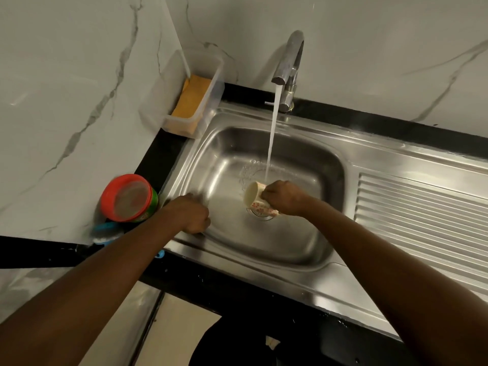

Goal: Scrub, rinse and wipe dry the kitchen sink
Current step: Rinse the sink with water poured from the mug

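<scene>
The steel sink [330, 165] is sitting in the middle of the view, set into a black counter [200, 281]. Its ribbed drainboard [422, 207] is stretching away at 3 o'clock from the basin. At 12 o'clock the tap [289, 67] is running, and the water [272, 136] is falling straight into the basin's centre.

There the right hand [284, 198] is gripping a patterned cup [254, 196] with its fingers curled round the body. It is holding the cup on its side, mouth facing 9 o'clock, just above the drain [264, 217]. The stream is landing where the fingers are meeting the cup.

The left hand [190, 216] is resting on the sink's rim at 9 o'clock with its fingers curled. It is blurred, so I cannot tell whether it is holding anything.

Beyond the rim at 9 o'clock, a red-lidded green tub [129, 198] is leaning against the marble wall [66, 101]. Just beside it, at 8 o'clock, a blue brush [105, 233] is lying partly under the left forearm. At 11 o'clock a clear plastic box [214, 83] is holding a yellow sponge [192, 99].
</scene>
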